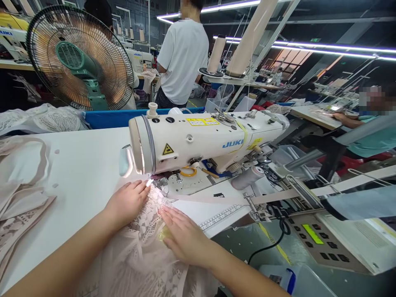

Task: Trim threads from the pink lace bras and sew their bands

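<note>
A pale pink lace garment (148,214) lies bunched at the front of a white JUKI sewing machine (185,136), its upper edge running under the needle area. At that edge, my left hand (128,202) has its fingers closed together on the lace, fingertips close to the presser foot. My right hand (182,233) grips the lace a little to the right and nearer to me, thumb bent in below the fingers. Beside the right thumb shows a small yellow patch (163,233) that I cannot make out. A pale elastic band (210,199) runs from the right toward the needle area.
More lace pieces (21,206) lie on the white table (80,165) at left. Orange-handled scissors (188,171) and a grey thread spool (247,178) sit behind. A large fan (80,57), a control box (334,243) and a plastic bin (297,280) stand around. Two people (184,57) are nearby.
</note>
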`<state>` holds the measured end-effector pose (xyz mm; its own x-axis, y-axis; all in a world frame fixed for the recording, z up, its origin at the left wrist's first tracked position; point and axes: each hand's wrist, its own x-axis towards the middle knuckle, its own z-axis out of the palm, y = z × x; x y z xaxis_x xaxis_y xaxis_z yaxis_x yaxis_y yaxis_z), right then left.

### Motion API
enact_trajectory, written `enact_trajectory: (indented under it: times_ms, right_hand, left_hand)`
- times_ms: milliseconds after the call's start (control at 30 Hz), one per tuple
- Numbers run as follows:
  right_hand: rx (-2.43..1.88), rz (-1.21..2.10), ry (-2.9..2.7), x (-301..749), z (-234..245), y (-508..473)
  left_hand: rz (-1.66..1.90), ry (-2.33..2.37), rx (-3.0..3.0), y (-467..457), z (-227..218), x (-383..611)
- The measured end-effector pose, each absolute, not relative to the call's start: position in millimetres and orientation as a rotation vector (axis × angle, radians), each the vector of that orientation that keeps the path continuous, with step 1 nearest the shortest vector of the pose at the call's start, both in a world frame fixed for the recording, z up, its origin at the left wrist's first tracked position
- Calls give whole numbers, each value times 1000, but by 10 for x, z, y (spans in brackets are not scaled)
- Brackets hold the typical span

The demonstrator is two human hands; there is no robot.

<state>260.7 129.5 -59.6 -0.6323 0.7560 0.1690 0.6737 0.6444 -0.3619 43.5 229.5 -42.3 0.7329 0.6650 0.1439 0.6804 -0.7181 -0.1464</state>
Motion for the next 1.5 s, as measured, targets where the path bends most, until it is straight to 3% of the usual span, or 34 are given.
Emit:
enact_trajectory:
  times_ms: [600,1000,1267,1500]
  right_hand:
    - [-1109,332,-2605,2481,-546,1392]
    - [-1138,267,-2549,2322,-525,1460]
    - [-1077,311,-2457,2461,-504,1542]
    - [-1244,290,-2440,2602,-449,1564]
  left_hand:
    - [-19,-1196,-2809,2465,-319,418]
    - [-224,-1458,-2871,2279,-132,504]
    - [-166,-1067,-2834,1995,-463,48]
    - [-168,-945,-2926,1977,-318,122]
